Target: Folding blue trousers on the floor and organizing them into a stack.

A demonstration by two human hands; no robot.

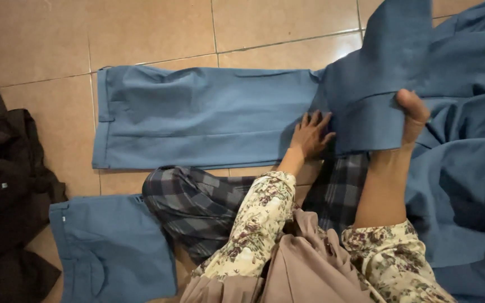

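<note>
We see blue trousers [197, 120] spread flat on the tan tiled floor [141, 33], running across the middle of the frame from the waistband at the left toward the centre right. The left hand [311, 134] lies just right of centre, fingers spread and flat, pressing on the trousers where they meet the lifted cloth; it grips nothing that we can make out. The right hand [411, 115] is in the upper right, its thumb lying over the front of a folded blue fabric edge [366, 106] and the other fingers hidden behind it, so it pinches that fold and holds it raised above the laid-out part. More blue cloth [467, 185] is heaped along the right side of the frame. Both arms wear floral sleeves [259, 224], and a plaid-covered leg [197, 202] crosses the lower centre, just below the trousers. A second folded blue garment [113, 247] rests at the lower left, and a dark pile of clothing [7, 185] sits at the left edge.
</note>
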